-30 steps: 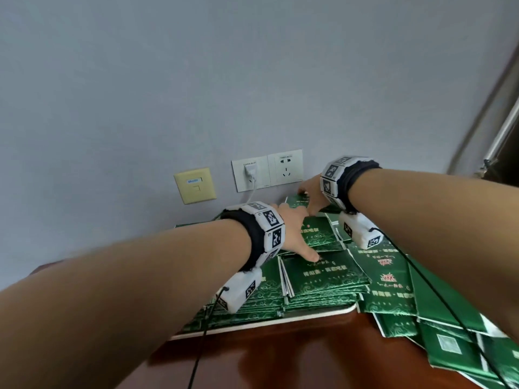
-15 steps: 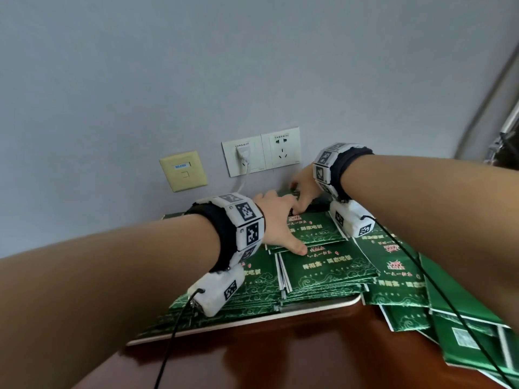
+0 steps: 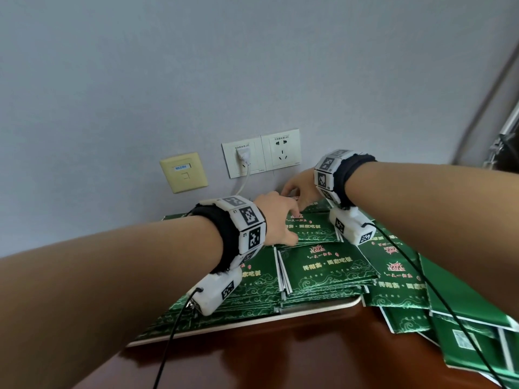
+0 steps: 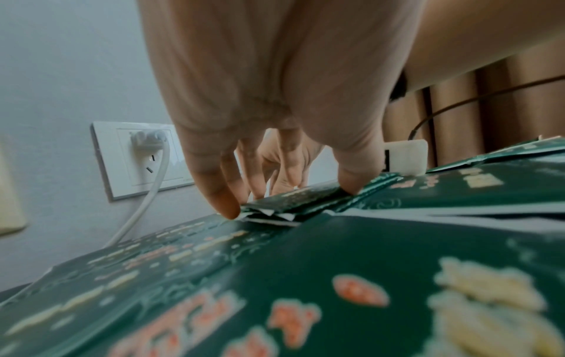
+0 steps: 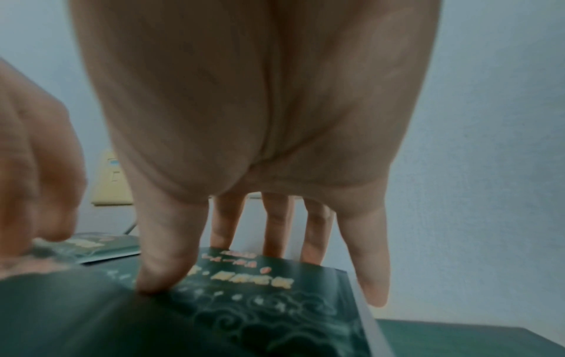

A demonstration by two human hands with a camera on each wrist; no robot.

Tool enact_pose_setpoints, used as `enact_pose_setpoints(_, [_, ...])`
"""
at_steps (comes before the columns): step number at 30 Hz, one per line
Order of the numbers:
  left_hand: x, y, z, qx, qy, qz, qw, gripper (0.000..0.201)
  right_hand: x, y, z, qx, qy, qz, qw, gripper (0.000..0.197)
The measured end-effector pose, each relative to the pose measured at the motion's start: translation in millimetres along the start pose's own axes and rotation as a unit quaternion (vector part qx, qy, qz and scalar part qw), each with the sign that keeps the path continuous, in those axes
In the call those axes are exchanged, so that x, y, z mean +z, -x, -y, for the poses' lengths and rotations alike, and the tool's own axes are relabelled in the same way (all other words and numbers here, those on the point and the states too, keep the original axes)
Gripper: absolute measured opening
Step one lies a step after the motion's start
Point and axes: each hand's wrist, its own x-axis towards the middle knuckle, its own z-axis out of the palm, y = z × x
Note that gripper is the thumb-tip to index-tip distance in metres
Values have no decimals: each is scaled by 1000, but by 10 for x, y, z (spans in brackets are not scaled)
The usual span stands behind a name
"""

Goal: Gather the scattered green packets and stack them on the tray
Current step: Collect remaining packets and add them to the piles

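Packet stack point(image 3: 311, 230) between my left hand point(image 3: 276, 220) and right hand point(image 3: 302, 186); straight fingers pressed its edges, gripping nothing, to square it.

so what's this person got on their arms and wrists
Both forearms are bare, with no sleeves. The black fabric left wrist band and the matching right wrist band each carry a ring of white blocks printed with black square code markers. A white boxy left camera unit and a right camera unit sit under the wrists, also marked, each trailing a thin black cable.
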Motion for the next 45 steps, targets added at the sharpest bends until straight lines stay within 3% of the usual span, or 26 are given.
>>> enact_pose_setpoints(12, [-43,-30,-46,-12,8,-19,1000,58,-161,363,-63,46,44,-13,998,55])
enact_pose_setpoints(17, [-162,138,6,-60,59,-43,996,37,-115,588,-69,67,62,-20,996,59])
enact_pose_setpoints(21, [-115,526,74,-83,80,-37,993,35,-33,868,-12,86,69,-12,994,62])
enact_pose_setpoints(24, [-42,878,29,-53,78,-46,994,26,36,1167,91,101,72,-2,992,67])
enact_pose_setpoints(33, [389,1635,-800,133,53,38,989,23,329,2275,425,136,85,9,987,72])
enact_pose_setpoints(37, [704,1689,-1070,140,-16,87,986,34,586,2747,445,167,104,36,980,73])
enact_pose_setpoints(45, [832,1576,-1480,128,-42,89,987,61,951,3142,263,227,150,56,961,74])
